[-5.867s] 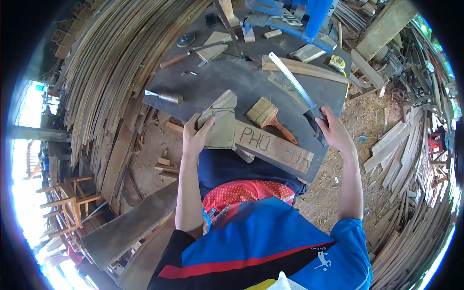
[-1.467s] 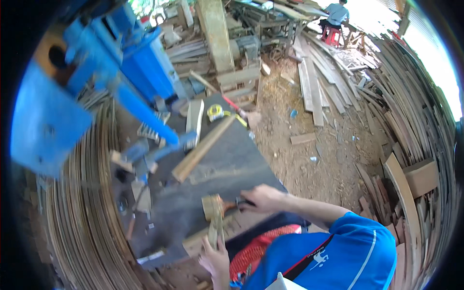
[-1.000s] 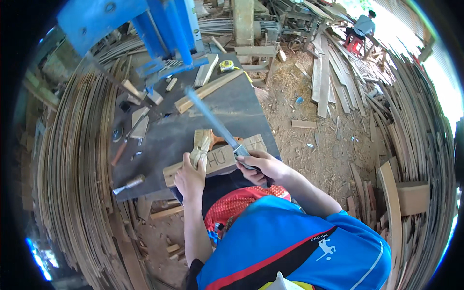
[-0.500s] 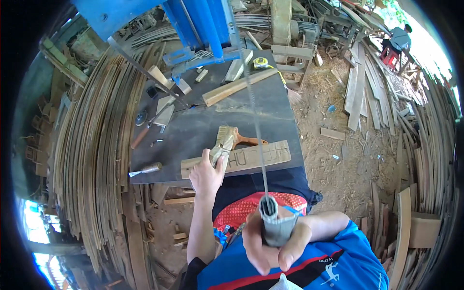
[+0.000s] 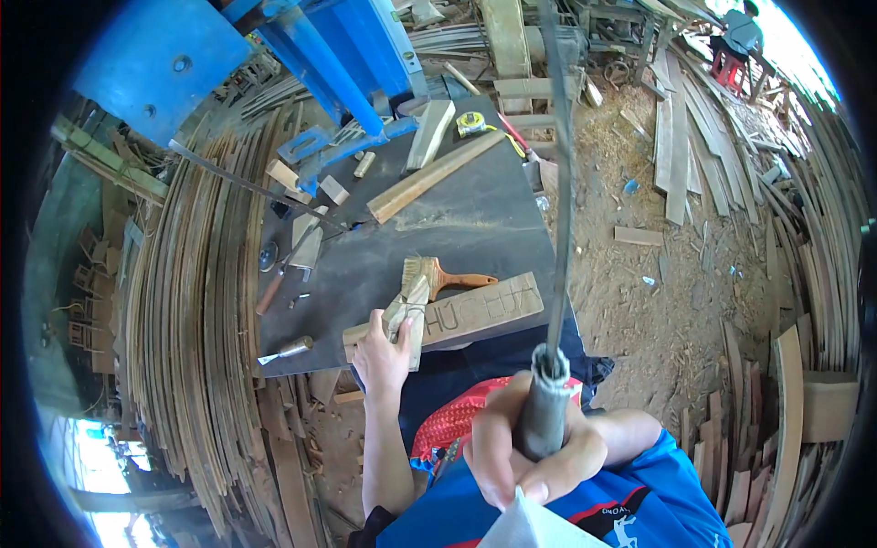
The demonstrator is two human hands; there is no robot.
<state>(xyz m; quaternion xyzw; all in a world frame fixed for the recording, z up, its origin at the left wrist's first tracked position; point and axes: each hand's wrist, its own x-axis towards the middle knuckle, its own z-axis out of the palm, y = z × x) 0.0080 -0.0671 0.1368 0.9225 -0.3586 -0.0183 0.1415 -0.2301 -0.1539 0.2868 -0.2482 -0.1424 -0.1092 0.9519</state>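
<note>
My left hand (image 5: 381, 358) is closed around a pale wooden piece (image 5: 413, 315) that lies across a marked board (image 5: 498, 309) near the table's front edge. A brush (image 5: 457, 279) with an orange-brown handle lies just beyond the board, its bristles beside the wooden piece. Close to my chest, my right hand (image 5: 534, 443) is wrapped round the grey tubular handle of a long, thin metal tool (image 5: 560, 210). Its narrow shaft rises through the view; whether it is a file or a blade, I cannot tell.
On the dark table (image 5: 457, 239) are a chisel (image 5: 290, 350), a wooden bar (image 5: 434, 178), a yellow tape measure (image 5: 470, 123) and a wooden-handled tool (image 5: 272, 290). A blue machine (image 5: 333, 68) stands at the far left. Stacked planks (image 5: 192, 301) flank the table; a person (image 5: 738, 36) sits far right.
My right hand has shifted right and slightly up, and the tool's shaft now leans right at its top. My left hand stays on the wooden piece. The whole view has turned a little.
</note>
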